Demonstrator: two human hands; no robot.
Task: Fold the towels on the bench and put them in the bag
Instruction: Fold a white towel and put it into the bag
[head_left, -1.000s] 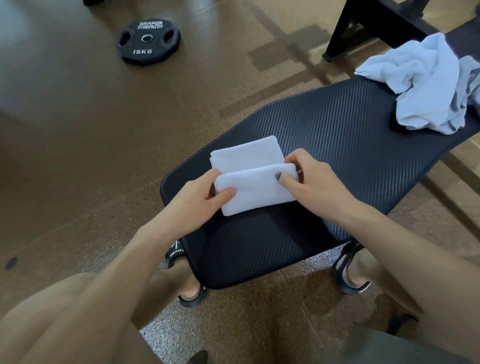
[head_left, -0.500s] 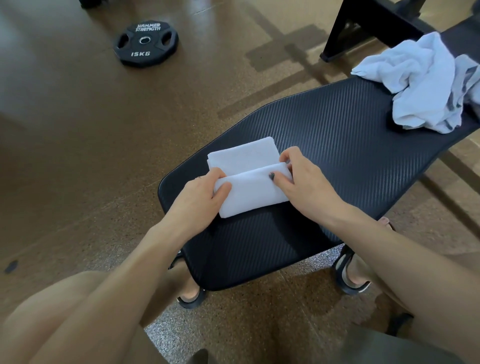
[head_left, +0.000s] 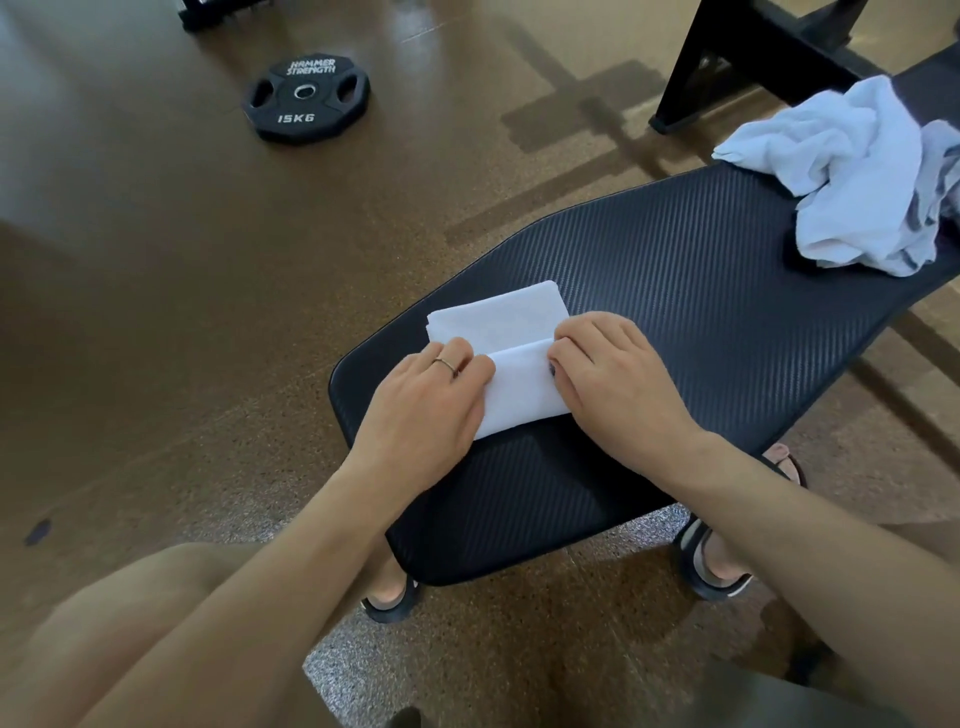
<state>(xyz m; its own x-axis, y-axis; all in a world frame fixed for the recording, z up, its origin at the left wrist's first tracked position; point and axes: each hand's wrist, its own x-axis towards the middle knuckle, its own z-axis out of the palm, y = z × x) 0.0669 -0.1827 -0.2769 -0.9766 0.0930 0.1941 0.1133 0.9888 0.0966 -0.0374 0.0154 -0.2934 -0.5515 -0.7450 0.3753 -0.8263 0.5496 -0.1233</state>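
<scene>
a small white towel (head_left: 501, 358) is lain near the front end of the black padded table (head_left: 701, 291). its near flap is pinched at each side by the left hand (head_left: 431, 410) and right hand (head_left: 618, 384), fingers curled on the edges, likely so the fold stays square. crumpled towels (head_left: 852, 176) wait at the far end. no bag is seen.

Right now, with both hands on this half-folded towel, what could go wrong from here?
The folded white towel sits near the bench edge under the left hand and right hand, so a push toward you might slide it off. Letting go could let the top flap spring open. The crumpled towel hangs at the far edge and may slip down.
</scene>
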